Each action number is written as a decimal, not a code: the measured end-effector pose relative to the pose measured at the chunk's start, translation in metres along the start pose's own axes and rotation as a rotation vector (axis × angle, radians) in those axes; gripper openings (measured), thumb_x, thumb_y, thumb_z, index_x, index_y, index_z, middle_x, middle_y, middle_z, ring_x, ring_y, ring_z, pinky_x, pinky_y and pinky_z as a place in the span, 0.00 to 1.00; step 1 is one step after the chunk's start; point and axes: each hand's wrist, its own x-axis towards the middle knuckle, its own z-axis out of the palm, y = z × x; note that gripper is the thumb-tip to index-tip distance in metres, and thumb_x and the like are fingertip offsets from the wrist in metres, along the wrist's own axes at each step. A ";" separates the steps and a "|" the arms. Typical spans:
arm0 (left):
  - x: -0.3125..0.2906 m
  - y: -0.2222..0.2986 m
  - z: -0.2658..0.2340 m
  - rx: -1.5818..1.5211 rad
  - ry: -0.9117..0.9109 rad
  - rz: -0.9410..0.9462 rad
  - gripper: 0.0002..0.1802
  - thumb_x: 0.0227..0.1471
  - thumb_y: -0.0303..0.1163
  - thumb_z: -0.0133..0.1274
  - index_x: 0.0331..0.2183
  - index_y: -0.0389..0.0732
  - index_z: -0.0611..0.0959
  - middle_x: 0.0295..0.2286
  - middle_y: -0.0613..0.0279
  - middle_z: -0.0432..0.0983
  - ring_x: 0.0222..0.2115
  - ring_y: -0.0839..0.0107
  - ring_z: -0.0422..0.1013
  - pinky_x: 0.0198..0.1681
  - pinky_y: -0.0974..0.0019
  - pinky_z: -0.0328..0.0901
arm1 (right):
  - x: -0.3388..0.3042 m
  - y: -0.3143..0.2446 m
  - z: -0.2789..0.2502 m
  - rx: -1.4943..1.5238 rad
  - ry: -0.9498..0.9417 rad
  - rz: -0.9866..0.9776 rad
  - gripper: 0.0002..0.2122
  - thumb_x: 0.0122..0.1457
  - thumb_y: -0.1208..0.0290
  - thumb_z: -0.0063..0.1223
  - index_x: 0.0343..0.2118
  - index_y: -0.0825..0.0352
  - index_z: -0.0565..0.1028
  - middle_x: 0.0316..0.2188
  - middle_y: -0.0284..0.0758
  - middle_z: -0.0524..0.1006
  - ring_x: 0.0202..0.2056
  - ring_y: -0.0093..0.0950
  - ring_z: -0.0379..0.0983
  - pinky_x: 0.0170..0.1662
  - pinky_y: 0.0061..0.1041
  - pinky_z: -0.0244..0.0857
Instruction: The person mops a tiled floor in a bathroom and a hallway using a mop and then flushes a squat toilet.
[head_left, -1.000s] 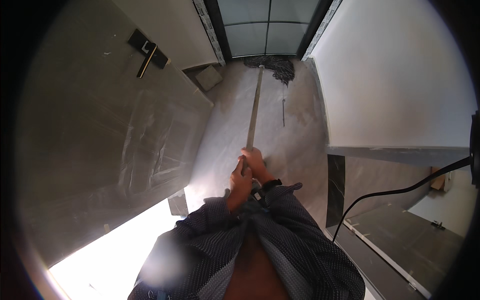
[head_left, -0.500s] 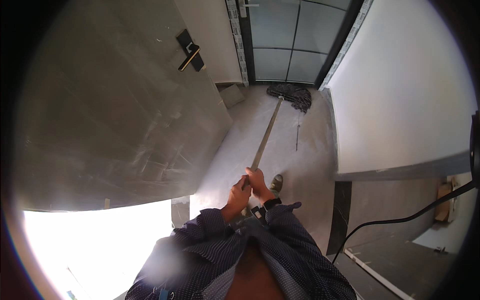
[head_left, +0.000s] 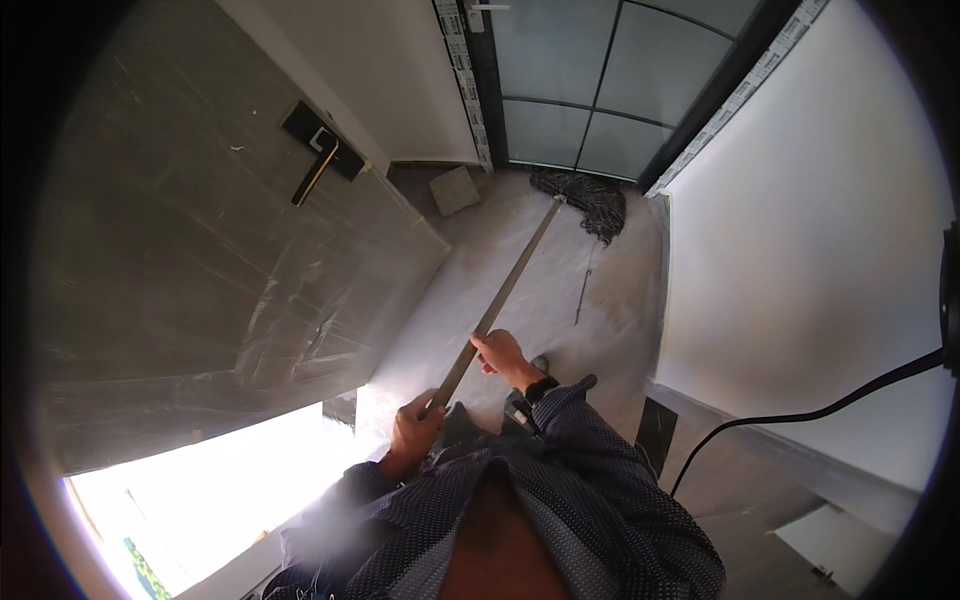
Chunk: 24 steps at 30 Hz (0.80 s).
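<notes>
A mop's long handle (head_left: 512, 278) runs from my hands up to its dark string head (head_left: 588, 203), which rests on the floor at the foot of the glazed door. My left hand (head_left: 415, 428) is wrapped round the near end of the handle. Higher up the shaft, my right hand (head_left: 500, 356) grips it too, with a dark band at the wrist. One loose strand (head_left: 582, 290) trails from the mop head across the floor toward me.
On the left stands a film-covered door (head_left: 200, 250) with a black lever handle (head_left: 322, 150). Beyond its edge a square tile (head_left: 455, 190) lies on the floor. The glazed door (head_left: 560, 60) closes the far end, a white wall (head_left: 790, 240) the right. A black cable (head_left: 790, 417) hangs at right.
My hands have spread apart on the handle, the left sliding down toward its end. The handle slants more to the left. The view has turned, and the loose strand has shifted.
</notes>
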 end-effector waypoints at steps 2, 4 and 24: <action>0.004 0.008 0.002 0.003 0.009 -0.014 0.16 0.56 0.32 0.53 0.46 0.39 0.82 0.19 0.64 0.74 0.21 0.77 0.69 0.26 0.67 0.65 | 0.019 -0.017 -0.036 -0.026 0.083 -0.035 0.14 0.60 0.61 0.53 0.25 0.68 0.74 0.18 0.34 0.75 0.15 0.25 0.71 0.18 0.25 0.67; 0.001 0.015 0.009 -0.029 0.036 -0.015 0.15 0.55 0.33 0.54 0.45 0.39 0.82 0.20 0.62 0.76 0.22 0.78 0.69 0.27 0.67 0.66 | 0.040 -0.047 -0.070 -0.064 0.150 -0.089 0.11 0.60 0.66 0.53 0.25 0.67 0.73 0.18 0.33 0.75 0.15 0.25 0.72 0.19 0.24 0.67; 0.053 0.097 -0.057 -0.040 0.128 -0.169 0.18 0.53 0.37 0.58 0.45 0.42 0.84 0.28 0.48 0.81 0.29 0.68 0.79 0.34 0.63 0.69 | 0.244 -0.591 -0.189 -1.176 1.147 -1.249 0.18 0.57 0.63 0.54 0.48 0.67 0.74 0.44 0.44 0.77 0.47 0.46 0.74 0.50 0.45 0.66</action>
